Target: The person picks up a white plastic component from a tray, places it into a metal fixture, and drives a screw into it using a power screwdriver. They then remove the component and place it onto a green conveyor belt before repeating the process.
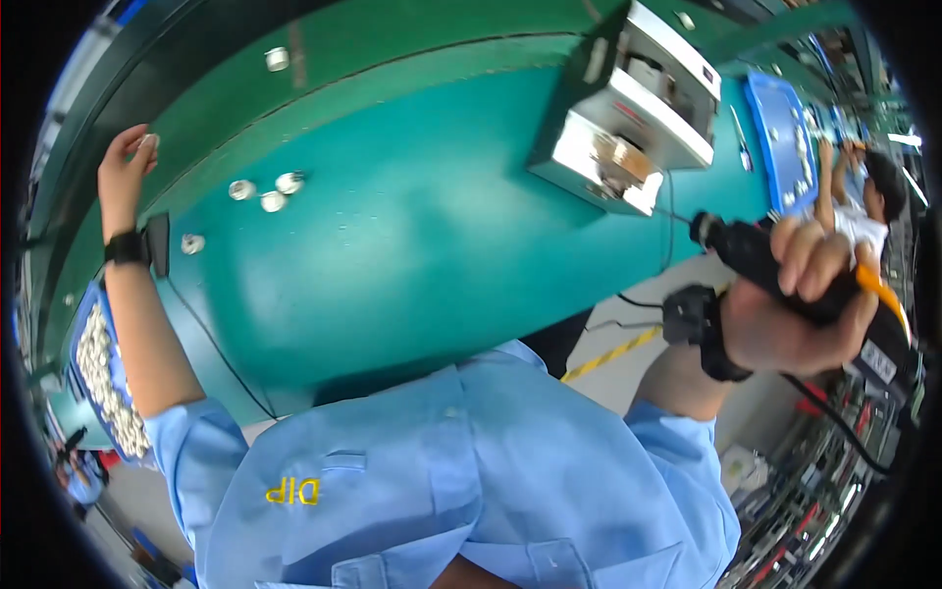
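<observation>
My right hand (795,294) is wrapped round a black electric screwdriver (751,253) with an orange part near its back end. The thin bit of the screwdriver points left, close to the lower corner of a white and dark box-shaped machine (638,128). Out at the far left, my left hand (128,172) has its fingers curled in, pinching a small white part (149,142) that is mostly covered by the fingers. Several small round white parts (273,201) lie on the green mat (422,226), to the right of that hand.
A blue tray (780,147) with white parts stands beyond the machine, near a slim screwdriver (743,152). Another blue tray (108,383), heaped with white parts, sits below my left forearm. One more white part (277,59) is at the back. Cables hang by the table edge. A co-worker (868,201) is at right.
</observation>
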Motion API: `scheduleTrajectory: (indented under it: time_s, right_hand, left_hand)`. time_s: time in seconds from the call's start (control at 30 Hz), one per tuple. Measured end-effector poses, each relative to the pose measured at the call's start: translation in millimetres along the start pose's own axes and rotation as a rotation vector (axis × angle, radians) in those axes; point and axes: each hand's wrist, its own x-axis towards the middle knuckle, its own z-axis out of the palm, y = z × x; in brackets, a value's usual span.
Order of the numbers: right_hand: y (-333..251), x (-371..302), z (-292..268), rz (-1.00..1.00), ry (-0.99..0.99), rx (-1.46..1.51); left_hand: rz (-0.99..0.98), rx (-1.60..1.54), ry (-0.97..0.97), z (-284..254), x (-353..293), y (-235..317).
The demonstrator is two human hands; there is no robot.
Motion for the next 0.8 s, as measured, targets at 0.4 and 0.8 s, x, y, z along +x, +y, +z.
scheduleTrajectory:
  time_s: [0.4,0.8]
  right_hand:
    - [42,5,-10,0.055,-0.184,0.095]
    - [75,67,-8,0.374,-0.785,0.285]
  left_hand:
    - [0.24,-0.296,-0.658,165,-223,208]
    - [0.176,-0.335,-0.658,174,-229,213]
